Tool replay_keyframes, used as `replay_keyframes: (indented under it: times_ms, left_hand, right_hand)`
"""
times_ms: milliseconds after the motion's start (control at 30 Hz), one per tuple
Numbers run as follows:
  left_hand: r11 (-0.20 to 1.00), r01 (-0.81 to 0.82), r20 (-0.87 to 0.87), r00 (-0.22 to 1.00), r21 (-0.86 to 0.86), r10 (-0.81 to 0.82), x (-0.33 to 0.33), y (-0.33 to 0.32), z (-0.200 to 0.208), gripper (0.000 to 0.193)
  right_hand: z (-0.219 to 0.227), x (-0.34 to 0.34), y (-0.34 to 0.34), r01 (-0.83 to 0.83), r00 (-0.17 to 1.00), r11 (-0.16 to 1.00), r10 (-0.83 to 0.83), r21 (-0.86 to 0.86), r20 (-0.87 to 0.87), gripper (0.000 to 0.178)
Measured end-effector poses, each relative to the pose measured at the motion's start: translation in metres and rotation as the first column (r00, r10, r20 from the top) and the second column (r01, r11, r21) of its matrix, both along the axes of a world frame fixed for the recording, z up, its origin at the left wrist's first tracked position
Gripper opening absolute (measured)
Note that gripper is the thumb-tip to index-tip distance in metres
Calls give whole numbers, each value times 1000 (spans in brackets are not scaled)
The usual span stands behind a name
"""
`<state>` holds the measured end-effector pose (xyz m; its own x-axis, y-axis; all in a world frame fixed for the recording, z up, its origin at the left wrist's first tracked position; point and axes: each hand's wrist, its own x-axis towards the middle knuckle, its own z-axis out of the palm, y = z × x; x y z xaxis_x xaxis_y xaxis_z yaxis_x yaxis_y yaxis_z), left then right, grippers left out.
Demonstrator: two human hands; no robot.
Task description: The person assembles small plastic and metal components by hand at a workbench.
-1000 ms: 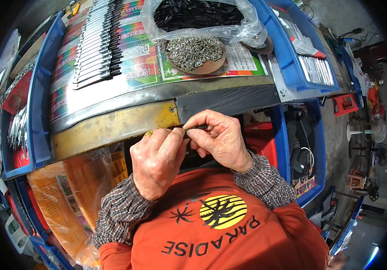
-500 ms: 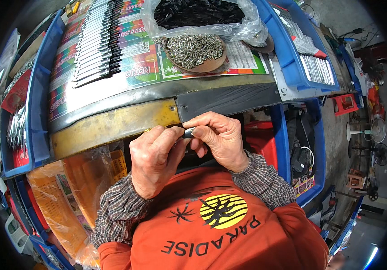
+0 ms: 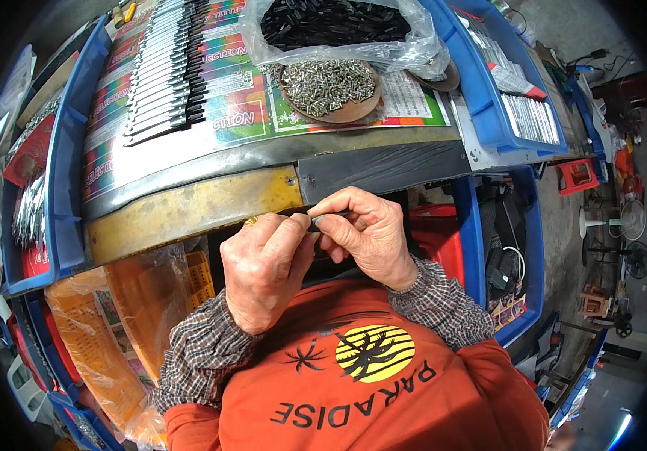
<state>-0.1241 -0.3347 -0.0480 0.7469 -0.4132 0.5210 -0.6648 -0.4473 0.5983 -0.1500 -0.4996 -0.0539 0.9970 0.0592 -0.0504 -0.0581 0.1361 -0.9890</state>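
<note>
Just in front of the bench edge, my two hands meet fingertip to fingertip. A small black piece (image 3: 314, 225) sits pinched between them, mostly covered by the fingers, so its full shape is hidden. My left hand (image 3: 266, 263) is closed on its left end, with thumb and index finger pressed together. Closed as well, my right hand (image 3: 365, 234) grips the piece from the right between thumb and index finger. Beyond the hands, a brown round dish (image 3: 361, 111) holds many tiny silver metal pins (image 3: 327, 84). Behind it, a clear plastic bag (image 3: 423, 49) is filled with black slender pieces (image 3: 331, 22).
Slim silver pieces with dark ends (image 3: 160, 79) lie in a long row on the bench. Blue bins (image 3: 74, 143) with metal parts flank it at left and right (image 3: 481, 113). Below are an orange crate (image 3: 90, 323), a red stool (image 3: 438, 233) and another blue bin (image 3: 535, 278).
The black piece has turned in my fingertips and shows less between them. My left fingertips have shifted slightly right, closer to my right thumb.
</note>
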Motion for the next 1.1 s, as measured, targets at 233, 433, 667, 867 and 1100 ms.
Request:
replay_keyframes:
  times_ms: [233,433,667,867,1100]
  left_hand:
    - [999,-3,56,998,48,0,0,0,-2,24]
    - [999,-4,80,997,38,0,2,-2,1,24]
    - [997,57,-118,991,-43,-62,5,4,7,21]
    - [999,16,-112,994,-48,-21,0,-1,3,20]
    - [999,-13,-85,996,-33,10,-3,-2,1,20]
  right_hand:
    - [2,2,-1,-21,1000,996,20,-82,-12,9]
    - [-9,-2,8,191,959,960,-138,-203,248,10]
    - [-9,3,-9,-51,998,991,48,126,31,17]
    - [-8,0,-3,24,997,999,-25,23,69,19]
    - [-9,-1,-3,30,996,999,-28,-27,85,19]
